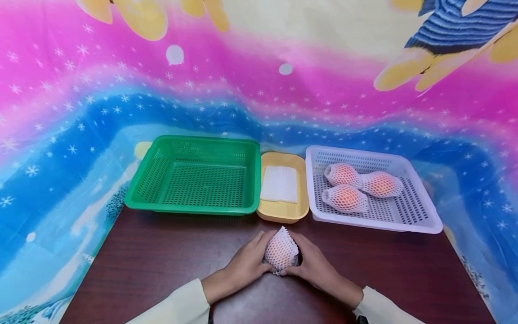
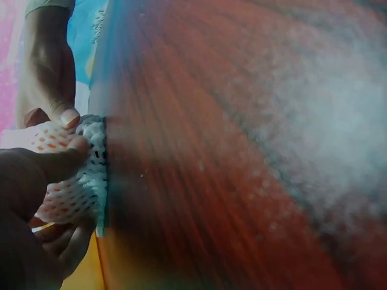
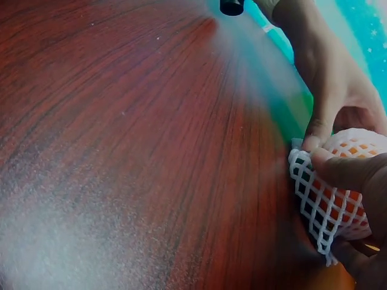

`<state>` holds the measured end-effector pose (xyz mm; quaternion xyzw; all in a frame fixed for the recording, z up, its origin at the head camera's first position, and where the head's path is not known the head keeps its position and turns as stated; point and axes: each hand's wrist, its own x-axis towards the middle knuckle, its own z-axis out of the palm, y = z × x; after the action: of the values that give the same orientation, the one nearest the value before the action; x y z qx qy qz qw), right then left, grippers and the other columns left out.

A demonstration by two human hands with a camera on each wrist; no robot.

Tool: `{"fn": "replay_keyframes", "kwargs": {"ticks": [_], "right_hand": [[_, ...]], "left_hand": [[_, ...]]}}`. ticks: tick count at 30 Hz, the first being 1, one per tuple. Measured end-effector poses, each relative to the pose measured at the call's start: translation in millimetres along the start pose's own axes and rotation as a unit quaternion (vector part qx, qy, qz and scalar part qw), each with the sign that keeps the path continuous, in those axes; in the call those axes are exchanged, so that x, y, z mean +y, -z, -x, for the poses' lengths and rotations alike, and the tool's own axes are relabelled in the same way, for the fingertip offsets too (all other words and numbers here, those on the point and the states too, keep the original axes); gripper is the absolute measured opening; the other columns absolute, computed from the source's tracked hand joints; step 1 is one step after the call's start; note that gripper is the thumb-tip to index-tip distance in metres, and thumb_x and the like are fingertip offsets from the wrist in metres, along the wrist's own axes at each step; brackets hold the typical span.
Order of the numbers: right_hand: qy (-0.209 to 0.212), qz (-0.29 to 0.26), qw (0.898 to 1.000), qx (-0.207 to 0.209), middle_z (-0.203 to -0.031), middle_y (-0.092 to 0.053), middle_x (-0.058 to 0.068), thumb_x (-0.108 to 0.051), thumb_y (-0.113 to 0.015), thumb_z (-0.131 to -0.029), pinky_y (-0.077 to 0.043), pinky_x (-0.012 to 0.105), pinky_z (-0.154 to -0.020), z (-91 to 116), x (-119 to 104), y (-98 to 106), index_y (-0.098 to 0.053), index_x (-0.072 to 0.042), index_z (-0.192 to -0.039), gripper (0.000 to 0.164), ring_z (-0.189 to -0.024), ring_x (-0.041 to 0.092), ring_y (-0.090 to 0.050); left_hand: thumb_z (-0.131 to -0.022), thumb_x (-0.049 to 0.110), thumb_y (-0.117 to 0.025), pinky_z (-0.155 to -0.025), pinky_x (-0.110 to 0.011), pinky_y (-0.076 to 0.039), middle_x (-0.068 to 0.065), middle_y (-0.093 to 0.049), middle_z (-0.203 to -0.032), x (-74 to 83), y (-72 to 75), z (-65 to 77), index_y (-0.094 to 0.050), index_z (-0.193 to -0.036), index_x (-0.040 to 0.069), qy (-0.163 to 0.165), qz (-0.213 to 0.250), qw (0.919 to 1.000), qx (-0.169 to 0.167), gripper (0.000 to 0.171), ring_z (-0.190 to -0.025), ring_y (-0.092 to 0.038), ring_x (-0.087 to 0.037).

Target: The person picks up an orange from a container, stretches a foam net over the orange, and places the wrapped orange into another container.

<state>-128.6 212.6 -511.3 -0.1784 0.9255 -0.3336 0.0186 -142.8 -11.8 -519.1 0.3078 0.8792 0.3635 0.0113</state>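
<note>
Both hands meet over the near middle of the table, around a round orange-red fruit in a white foam net. My left hand grips it from the left, and my right hand grips it from the right. In the left wrist view, the thumbs press close together on the foam net near its lower edge. Seen from the right wrist, the net spreads loose at its open end, close over the table, with the orange skin showing through the mesh. The fruit's far side is hidden by the fingers.
Behind the hands stands a yellow tray with flat white foam nets in it. A green basket is at its left. On the right, a white basket holds three netted fruits. A printed cloth hangs behind.
</note>
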Motion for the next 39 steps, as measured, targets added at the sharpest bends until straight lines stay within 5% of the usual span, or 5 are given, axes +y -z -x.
{"fn": "replay_keyframes", "kwargs": {"ticks": [10,17,21,28,39], "right_hand": [[0.013,0.009,1.000,0.022,-0.142,-0.062,0.008,-0.029,-0.101,-0.056,-0.051,0.047,-0.105,-2.2,3.4,-5.2,-0.051,-0.009,-0.148,0.107,-0.128,0.025,-0.060],[0.005,-0.073,0.997,0.026,-0.139,-0.062,0.002,-0.031,-0.101,-0.059,-0.053,0.038,-0.103,-4.5,-1.4,2.7,-0.051,-0.016,-0.147,0.102,-0.123,0.017,-0.060],[-0.031,-0.191,0.981,0.007,-0.139,-0.060,0.008,-0.025,-0.098,-0.066,-0.053,0.029,-0.100,-6.0,-8.3,14.2,-0.048,-0.015,-0.148,0.096,-0.120,0.016,-0.060],[-0.053,-0.382,0.922,-0.038,-0.140,-0.050,0.028,-0.003,-0.085,-0.081,-0.060,0.031,-0.090,-11.6,-15.8,30.6,-0.035,0.001,-0.152,0.087,-0.113,0.013,-0.067],[-0.107,-0.379,0.918,-0.041,-0.135,-0.055,0.026,-0.015,-0.073,-0.095,-0.058,0.028,-0.090,-13.6,-24.6,46.1,-0.038,0.005,-0.151,0.069,-0.108,0.009,-0.066]], "left_hand": [[-0.065,0.010,-0.095,-0.106,-0.040,-0.052,-0.012,-0.059,-0.127,-1.7,-7.8,-5.6,-0.042,-0.149,0.002,-0.011,-0.001,0.9999,0.012,0.099,-0.118,-0.060,-0.024],[-0.069,0.021,-0.096,-0.114,-0.045,-0.044,-0.004,-0.054,-0.143,-0.9,6.5,-9.2,-0.041,-0.153,0.016,0.044,0.132,0.9899,-0.027,0.100,-0.132,-0.052,-0.019],[-0.072,0.021,-0.094,-0.114,-0.041,-0.044,-0.007,-0.048,-0.153,3.0,20.0,-12.0,-0.036,-0.158,0.017,0.058,0.231,0.9704,-0.037,0.104,-0.136,-0.050,-0.021],[-0.097,0.035,-0.072,-0.096,-0.028,-0.055,-0.021,-0.048,-0.150,10.2,37.1,-20.6,-0.024,-0.163,0.011,0.107,0.437,0.8892,-0.085,0.085,-0.125,-0.061,-0.026],[-0.101,0.030,-0.066,-0.092,-0.033,-0.058,-0.021,-0.055,-0.140,23.6,39.4,-24.9,-0.042,-0.151,0.004,0.137,0.443,0.8855,-0.025,0.061,-0.120,-0.065,-0.027]]}}
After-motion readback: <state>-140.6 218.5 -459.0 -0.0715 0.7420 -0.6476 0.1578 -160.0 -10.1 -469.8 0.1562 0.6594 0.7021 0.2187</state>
